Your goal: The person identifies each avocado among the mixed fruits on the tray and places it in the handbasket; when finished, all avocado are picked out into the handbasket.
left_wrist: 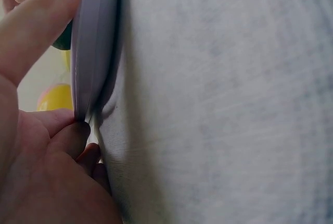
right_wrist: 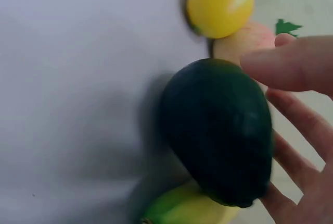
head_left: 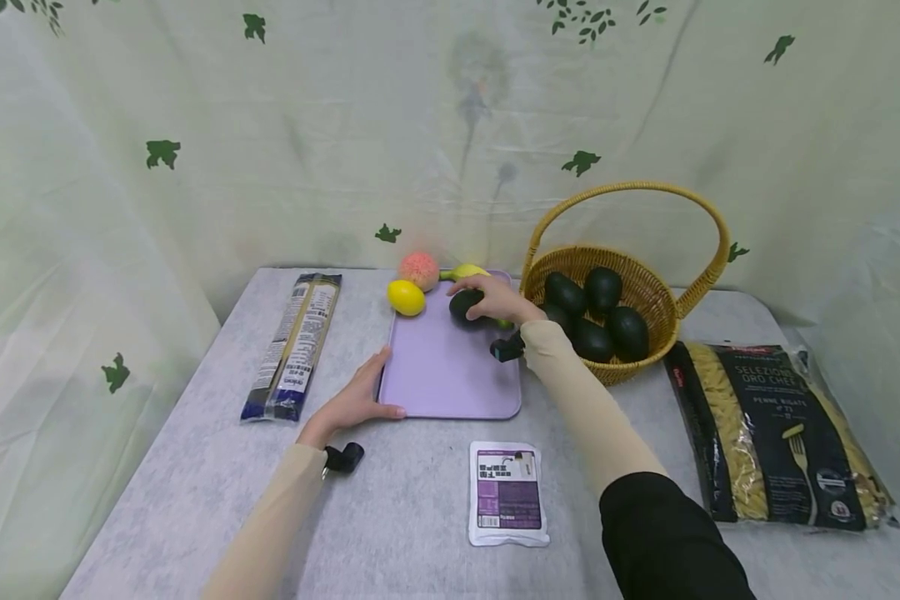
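A lilac tray (head_left: 450,375) lies flat on the table. At its left edge is my left hand (head_left: 352,402); in the left wrist view its thumb lies along the tray's side (left_wrist: 95,41) and its curled fingers meet the rim. Over the tray's far part my right hand (head_left: 504,300) holds a dark green avocado (head_left: 462,308), thumb and fingers around it. The right wrist view shows that avocado (right_wrist: 218,130) close to the tray. A yellow lemon (head_left: 406,297), a pink peach (head_left: 419,272) and a banana (head_left: 467,271), partly hidden by the hand, lie at the tray's far end.
Right of the tray stands a wicker basket (head_left: 663,321) with a tall handle, holding several avocados (head_left: 602,288). A bag of penne (head_left: 787,442) lies at the right. A long pasta packet (head_left: 292,350) lies at the left, and a white-and-purple pouch (head_left: 508,493) in front.
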The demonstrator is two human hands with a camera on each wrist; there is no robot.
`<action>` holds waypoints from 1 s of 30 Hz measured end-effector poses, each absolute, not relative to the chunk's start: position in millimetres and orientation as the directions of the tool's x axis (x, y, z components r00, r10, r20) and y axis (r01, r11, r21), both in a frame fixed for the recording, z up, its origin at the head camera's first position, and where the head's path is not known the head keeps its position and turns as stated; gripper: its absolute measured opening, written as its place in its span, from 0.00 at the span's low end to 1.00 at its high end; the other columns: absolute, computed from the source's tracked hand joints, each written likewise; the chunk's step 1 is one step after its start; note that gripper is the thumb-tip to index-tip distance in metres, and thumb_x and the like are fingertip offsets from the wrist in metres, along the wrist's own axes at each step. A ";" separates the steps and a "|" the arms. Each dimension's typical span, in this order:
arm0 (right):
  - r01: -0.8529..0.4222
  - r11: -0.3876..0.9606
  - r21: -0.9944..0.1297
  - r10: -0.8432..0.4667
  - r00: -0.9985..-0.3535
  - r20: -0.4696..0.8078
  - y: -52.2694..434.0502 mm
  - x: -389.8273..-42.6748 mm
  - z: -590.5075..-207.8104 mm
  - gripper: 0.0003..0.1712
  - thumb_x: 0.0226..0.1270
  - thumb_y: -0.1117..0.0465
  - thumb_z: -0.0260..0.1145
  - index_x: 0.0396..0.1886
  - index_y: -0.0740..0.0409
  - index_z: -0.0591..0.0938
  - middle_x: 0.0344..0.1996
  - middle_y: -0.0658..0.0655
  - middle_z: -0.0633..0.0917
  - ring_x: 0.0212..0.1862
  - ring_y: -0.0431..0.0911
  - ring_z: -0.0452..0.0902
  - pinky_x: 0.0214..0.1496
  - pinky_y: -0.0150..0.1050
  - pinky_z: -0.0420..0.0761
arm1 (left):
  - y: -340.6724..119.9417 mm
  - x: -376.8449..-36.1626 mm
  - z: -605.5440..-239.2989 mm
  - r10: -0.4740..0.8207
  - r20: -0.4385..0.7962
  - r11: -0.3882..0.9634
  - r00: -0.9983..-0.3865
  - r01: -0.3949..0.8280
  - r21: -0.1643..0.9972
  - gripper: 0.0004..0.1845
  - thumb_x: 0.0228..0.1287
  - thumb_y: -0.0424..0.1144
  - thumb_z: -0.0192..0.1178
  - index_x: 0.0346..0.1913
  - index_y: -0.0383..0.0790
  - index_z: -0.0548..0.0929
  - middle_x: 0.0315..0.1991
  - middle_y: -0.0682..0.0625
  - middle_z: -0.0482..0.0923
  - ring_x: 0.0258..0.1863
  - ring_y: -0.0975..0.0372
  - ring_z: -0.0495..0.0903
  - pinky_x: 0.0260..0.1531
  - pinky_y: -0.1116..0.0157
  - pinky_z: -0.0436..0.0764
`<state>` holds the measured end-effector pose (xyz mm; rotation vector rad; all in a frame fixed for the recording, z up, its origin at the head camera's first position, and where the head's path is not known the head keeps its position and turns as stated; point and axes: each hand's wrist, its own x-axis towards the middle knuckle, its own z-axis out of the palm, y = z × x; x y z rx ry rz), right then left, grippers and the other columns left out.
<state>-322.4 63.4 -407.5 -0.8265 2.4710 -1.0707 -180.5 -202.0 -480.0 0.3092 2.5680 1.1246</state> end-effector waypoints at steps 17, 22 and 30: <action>-0.445 0.612 -0.654 -0.556 -0.830 0.044 57.0 -314.7 -410.4 0.19 0.57 0.66 0.63 0.49 0.49 0.79 0.55 0.53 0.72 0.55 0.49 0.63 0.58 0.46 0.62 | -200.4 -181.2 -478.9 0.339 -0.177 0.653 -0.924 0.096 0.752 0.62 0.42 0.53 0.70 0.70 0.39 0.38 0.70 0.41 0.35 0.68 0.51 0.36 0.64 0.52 0.40; -0.393 0.476 -0.787 -0.576 -0.815 0.058 66.4 -306.2 -394.9 0.19 0.59 0.63 0.62 0.51 0.47 0.77 0.54 0.49 0.72 0.52 0.47 0.64 0.54 0.45 0.66 | -201.9 -182.0 -479.3 0.329 -0.191 0.660 -0.925 0.081 0.747 0.62 0.42 0.54 0.70 0.71 0.40 0.37 0.71 0.43 0.34 0.68 0.53 0.35 0.64 0.53 0.40; -0.330 0.372 -0.868 -0.606 -0.794 0.042 95.1 -282.1 -359.9 0.20 0.60 0.59 0.62 0.54 0.50 0.76 0.55 0.51 0.72 0.50 0.51 0.66 0.48 0.46 0.73 | -201.9 -181.4 -480.6 0.326 -0.191 0.658 -0.926 0.077 0.749 0.62 0.41 0.55 0.70 0.71 0.40 0.38 0.70 0.42 0.34 0.68 0.51 0.35 0.64 0.51 0.40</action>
